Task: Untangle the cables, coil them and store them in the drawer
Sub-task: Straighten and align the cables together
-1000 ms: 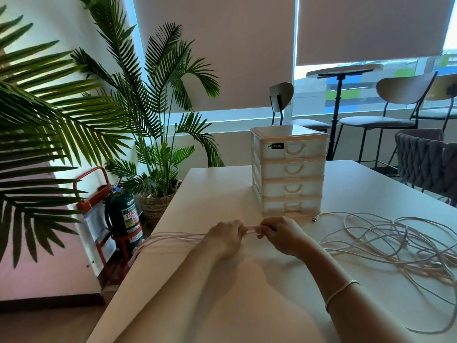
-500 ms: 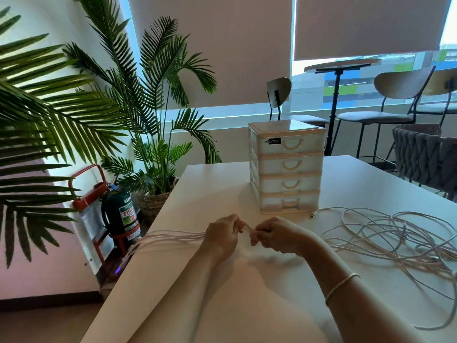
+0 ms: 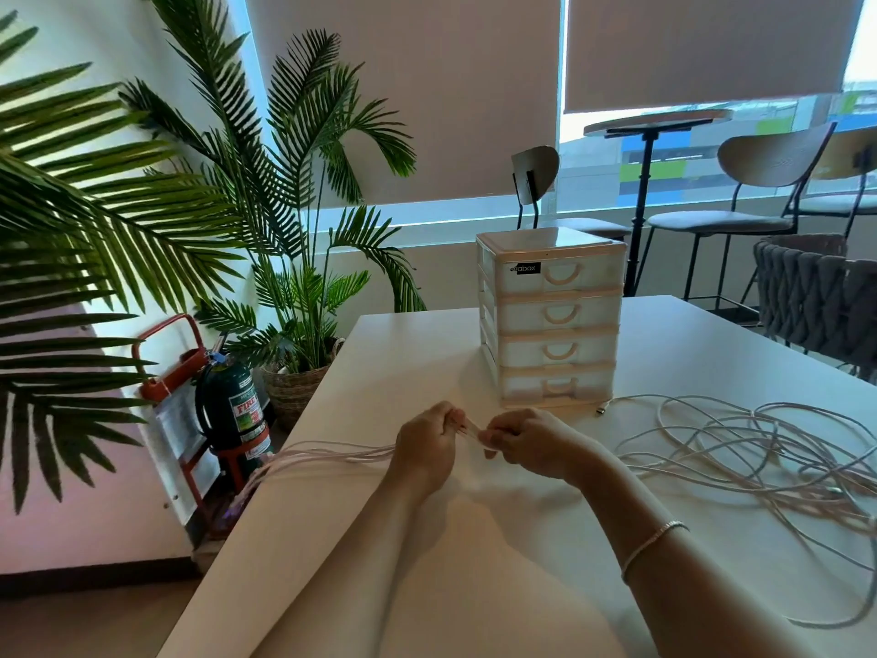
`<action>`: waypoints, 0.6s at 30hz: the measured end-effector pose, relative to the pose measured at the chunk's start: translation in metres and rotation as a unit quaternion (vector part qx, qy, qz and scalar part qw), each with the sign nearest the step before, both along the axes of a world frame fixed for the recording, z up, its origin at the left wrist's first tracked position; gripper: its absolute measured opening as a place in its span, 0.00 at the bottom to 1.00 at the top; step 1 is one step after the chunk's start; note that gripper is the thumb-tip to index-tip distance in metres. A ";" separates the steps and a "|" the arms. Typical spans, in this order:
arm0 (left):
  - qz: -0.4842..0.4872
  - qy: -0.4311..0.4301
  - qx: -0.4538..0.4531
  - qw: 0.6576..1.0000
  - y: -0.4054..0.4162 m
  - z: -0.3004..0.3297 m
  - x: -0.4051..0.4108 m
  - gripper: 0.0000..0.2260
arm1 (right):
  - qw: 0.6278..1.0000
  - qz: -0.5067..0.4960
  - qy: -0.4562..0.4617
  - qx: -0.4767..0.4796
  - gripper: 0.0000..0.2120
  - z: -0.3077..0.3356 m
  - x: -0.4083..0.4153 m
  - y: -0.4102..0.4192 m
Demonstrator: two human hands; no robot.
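Fingers of the left hand curled and pinching a flat bundle of pale cable strands; thumb and fingertips of the right hand pinching the same bundle just beside it, the two grips nearly touching. Closer together than a second ago, when a short stretch of bundle showed between the hands; shifted slightly leftward on the table as well. Exactly how many strands sit in each pinch hard to tell, perhaps four or five. Bundle running left from the left hand, thin, smooth and straight, then drooping over the edge of the white table. Slim beaded bracelet round the right wrist. To the right, well apart from the hands, a loose tangle of cables, thin rounded loops crossing one another on the matte tabletop, one plug end lying just beside the drawer unit. Drawer unit upright behind the hands: translucent plastic, boxy, four drawers with arched handles, all pushed in. Beyond the table's left edge, a dark green fire extinguisher in a red stand and a palm in a woven basket.
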State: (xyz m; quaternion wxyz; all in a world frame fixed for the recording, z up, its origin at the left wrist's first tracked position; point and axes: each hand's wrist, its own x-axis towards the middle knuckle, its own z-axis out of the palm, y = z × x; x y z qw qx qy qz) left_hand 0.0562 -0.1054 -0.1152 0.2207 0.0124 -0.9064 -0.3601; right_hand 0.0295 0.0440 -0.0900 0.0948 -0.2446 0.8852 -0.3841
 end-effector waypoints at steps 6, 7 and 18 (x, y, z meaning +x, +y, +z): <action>-0.013 -0.020 -0.004 1.000 0.000 0.000 0.001 0.16 | 0.999 -0.041 -0.002 -0.012 0.16 -0.008 -0.004 -0.003; -0.013 -0.024 -0.020 0.999 -0.001 -0.001 0.000 0.16 | 0.998 -0.044 -0.026 -0.027 0.16 -0.007 -0.004 -0.003; -0.074 -0.073 -0.084 0.991 -0.001 -0.001 0.002 0.15 | 0.983 -0.139 0.116 0.014 0.12 -0.006 -0.003 -0.005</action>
